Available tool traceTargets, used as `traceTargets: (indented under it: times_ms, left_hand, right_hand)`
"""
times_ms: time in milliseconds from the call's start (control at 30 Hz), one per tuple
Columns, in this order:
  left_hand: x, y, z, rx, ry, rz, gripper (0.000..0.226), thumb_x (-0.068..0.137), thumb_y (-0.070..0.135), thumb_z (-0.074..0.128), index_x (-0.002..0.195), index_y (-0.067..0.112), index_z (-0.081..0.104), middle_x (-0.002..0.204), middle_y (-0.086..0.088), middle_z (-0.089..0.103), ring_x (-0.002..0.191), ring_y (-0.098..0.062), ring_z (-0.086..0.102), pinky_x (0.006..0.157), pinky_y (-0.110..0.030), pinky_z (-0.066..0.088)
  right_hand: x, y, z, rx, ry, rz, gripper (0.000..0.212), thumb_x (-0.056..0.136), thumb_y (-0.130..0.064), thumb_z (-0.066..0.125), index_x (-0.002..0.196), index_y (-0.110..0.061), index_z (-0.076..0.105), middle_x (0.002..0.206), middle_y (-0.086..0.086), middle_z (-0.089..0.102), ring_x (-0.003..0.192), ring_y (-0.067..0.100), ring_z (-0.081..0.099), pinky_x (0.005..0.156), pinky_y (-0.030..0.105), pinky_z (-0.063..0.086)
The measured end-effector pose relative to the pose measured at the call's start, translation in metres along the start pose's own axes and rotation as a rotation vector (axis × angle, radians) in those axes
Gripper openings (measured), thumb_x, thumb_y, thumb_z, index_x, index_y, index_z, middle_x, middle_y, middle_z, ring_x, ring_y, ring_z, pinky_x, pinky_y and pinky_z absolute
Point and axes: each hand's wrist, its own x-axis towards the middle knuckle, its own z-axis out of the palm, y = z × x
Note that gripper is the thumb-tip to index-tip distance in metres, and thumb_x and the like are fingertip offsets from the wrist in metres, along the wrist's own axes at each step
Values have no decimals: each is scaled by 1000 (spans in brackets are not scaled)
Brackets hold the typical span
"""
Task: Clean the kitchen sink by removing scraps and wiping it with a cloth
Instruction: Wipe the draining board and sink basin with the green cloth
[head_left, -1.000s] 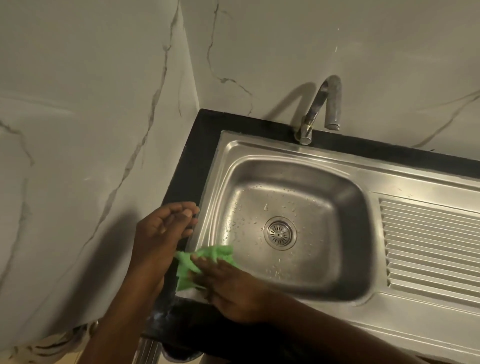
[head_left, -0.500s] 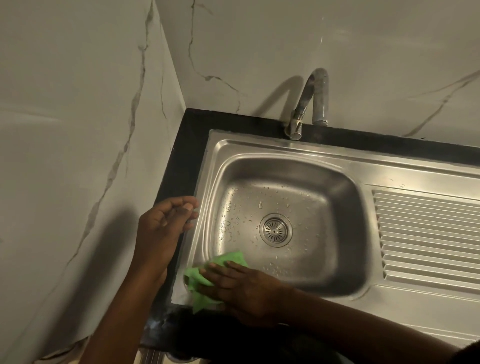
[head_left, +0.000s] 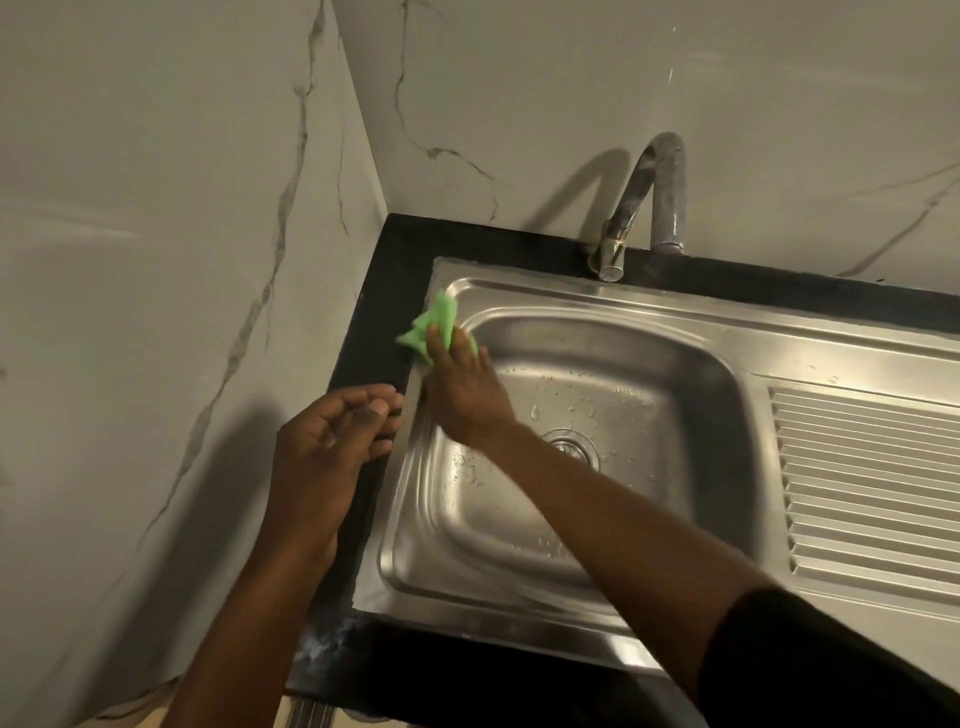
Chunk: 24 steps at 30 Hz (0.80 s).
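Nearest us, the left hand (head_left: 332, 441) idles on the black counter (head_left: 382, 312) just beside the left rim of the sink (head_left: 675, 312). Its fingers are loosely curled toward the thumb, with nothing we can make out in them. Beyond it we see water drops scattered over the basin floor around the drain (head_left: 571, 447), and no scraps that we can spot (the arm hides part of the bowl). Farther on, the right hand (head_left: 462, 395) reaches to the rim's far left corner. Its fingers are stretched flat over the green cloth (head_left: 434, 325), pressing it to the steel rather than clutching it. Behind stands the tap (head_left: 644, 202). We judge the wiping step under way, on the rim. Next the cloth should travel along the back rim, then into the wet bowl, which calls for steady downward pressure.
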Motion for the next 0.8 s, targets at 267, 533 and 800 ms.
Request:
traceTargets:
  times_ms: [267, 533, 800]
  left_hand:
    - [-2, -3, -2, 38, -15, -15, 17, 103, 16, 65, 109, 20, 80, 108, -1, 82, 105, -23, 78, 97, -48, 61]
    - [-5, 1, -2, 19, -26, -5, 17, 103, 14, 64, 109, 19, 80, 109, -3, 82, 105, -26, 78, 96, -48, 61]
    - [-10, -2, -13, 40, -35, -17, 16, 103, 17, 65, 107, 22, 80, 107, 0, 83, 104, -24, 78, 98, -48, 60]
  right_hand:
    - [50, 59, -41, -546, 12, -92, 64, 108, -46, 17, 166, -19, 14, 173, 11, 18, 161, 27, 14, 130, 52, 6]
    - [3, 117, -63, -708, 111, 49, 73, 99, -34, 38, 167, -20, 14, 173, 7, 20, 161, 28, 11, 130, 53, 1]
    - [-25, 131, -59, -294, 193, 346, 63, 107, -35, 25, 167, -18, 11, 174, 12, 1, 161, 29, -5, 130, 53, 6]
